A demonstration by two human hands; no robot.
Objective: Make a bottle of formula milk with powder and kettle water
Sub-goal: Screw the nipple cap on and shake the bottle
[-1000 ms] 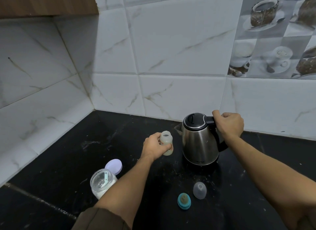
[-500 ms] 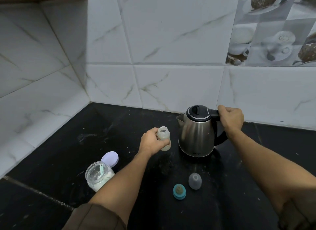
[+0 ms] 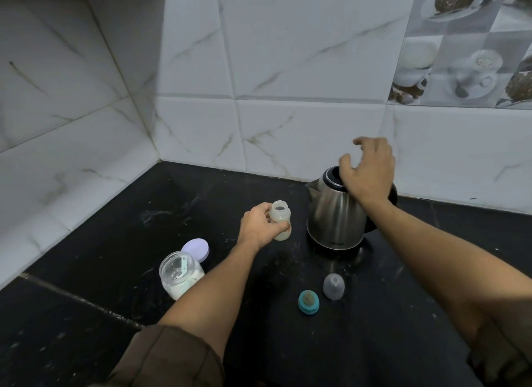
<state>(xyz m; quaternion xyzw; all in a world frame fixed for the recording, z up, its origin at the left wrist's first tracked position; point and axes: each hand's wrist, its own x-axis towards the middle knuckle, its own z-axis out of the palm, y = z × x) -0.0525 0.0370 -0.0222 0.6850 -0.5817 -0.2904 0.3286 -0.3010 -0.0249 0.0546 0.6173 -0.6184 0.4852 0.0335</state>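
A small open baby bottle (image 3: 280,218) stands upright on the black counter (image 3: 144,213), and my left hand (image 3: 260,226) is wrapped around its side. Just to its right stands a steel kettle (image 3: 334,213) with a black lid, resting on the counter. My right hand (image 3: 368,170) hovers over the kettle's lid and handle with fingers spread, holding nothing. An open jar of white formula powder (image 3: 180,274) with a pale green scoop inside sits at the left front.
The jar's lilac lid (image 3: 197,248) lies behind the jar. A teal bottle ring with its teat (image 3: 308,301) and a clear bottle cap (image 3: 333,286) lie on the counter in front of the kettle. White tiled walls meet in a corner at the back left.
My right hand has let go of the kettle handle and lifted above the lid, fingers apart. My left hand still holds the bottle in place.
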